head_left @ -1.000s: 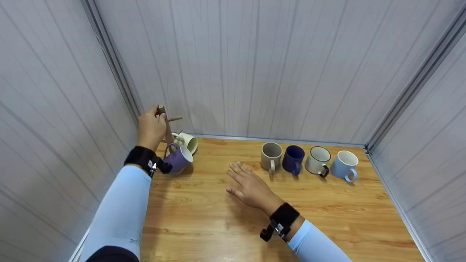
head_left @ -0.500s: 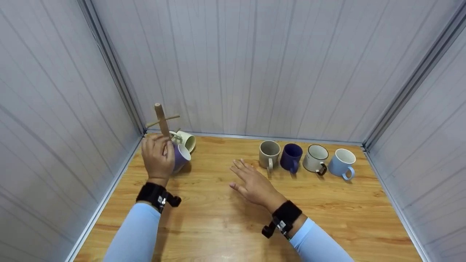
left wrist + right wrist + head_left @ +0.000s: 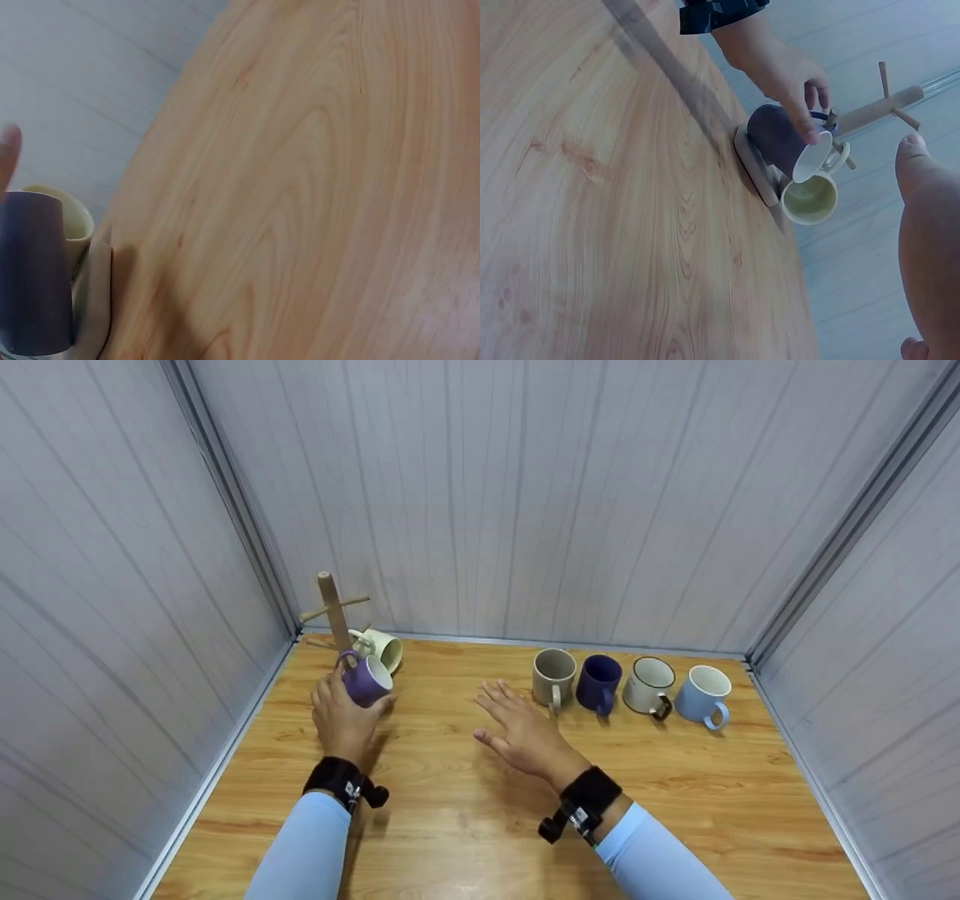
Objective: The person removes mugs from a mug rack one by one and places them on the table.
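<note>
A purple mug (image 3: 366,681) hangs tilted by its handle on a wooden mug rack (image 3: 336,619), its white inside facing right. My left hand (image 3: 346,720) is at this mug, thumb and fingers spread to either side of it; contact is hard to judge. In the right wrist view the thumb passes in front of the purple mug (image 3: 780,139). Behind it a pale green mug (image 3: 386,649) hangs on the rack, mouth outward. My right hand (image 3: 525,739) is held over the table with fingers extended, holding nothing.
On the right of the wooden table (image 3: 465,825) stand a grey-beige mug (image 3: 553,671), a dark blue mug (image 3: 598,682), a white mug with a black handle (image 3: 649,686) and a light blue mug (image 3: 701,694), upright in a row. Pale panel walls (image 3: 487,495) enclose the table.
My left hand has come down from the rack's top, past the purple mug's handle, to the mug's near side. The right hand and the mugs stay nearly where they were.
</note>
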Action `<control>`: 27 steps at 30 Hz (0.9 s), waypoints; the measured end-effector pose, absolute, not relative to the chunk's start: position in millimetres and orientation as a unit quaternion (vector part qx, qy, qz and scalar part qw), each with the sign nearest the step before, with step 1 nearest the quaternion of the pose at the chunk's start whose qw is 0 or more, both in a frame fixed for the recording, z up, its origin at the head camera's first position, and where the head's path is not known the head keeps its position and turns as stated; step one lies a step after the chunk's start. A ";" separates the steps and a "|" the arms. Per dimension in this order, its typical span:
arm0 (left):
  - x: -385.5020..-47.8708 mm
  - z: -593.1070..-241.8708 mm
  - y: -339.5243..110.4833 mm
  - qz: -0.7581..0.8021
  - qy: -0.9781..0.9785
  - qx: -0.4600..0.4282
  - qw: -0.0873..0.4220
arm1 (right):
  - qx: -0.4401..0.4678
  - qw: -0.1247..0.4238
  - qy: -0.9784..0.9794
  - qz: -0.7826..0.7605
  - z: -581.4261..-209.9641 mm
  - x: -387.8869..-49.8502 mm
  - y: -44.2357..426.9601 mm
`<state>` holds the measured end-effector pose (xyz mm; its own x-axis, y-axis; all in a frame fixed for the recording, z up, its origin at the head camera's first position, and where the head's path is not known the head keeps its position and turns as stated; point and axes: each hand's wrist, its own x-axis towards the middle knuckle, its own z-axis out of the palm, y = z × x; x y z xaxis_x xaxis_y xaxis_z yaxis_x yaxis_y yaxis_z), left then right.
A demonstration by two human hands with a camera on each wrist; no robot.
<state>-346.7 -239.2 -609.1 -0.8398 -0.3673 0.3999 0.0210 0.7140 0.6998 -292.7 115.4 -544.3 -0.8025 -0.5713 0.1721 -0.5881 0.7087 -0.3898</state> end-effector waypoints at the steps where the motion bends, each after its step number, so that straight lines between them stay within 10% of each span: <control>1: -348.0 -609.8 -238.6 -0.362 -0.889 0.106 0.259 | 0.313 0.019 -0.924 0.219 -544.7 -293.1 115.5; 27: -344.0 -600.0 -234.6 -0.434 -0.865 0.109 0.228 | 0.312 0.021 -0.921 0.234 -552.2 -294.0 119.0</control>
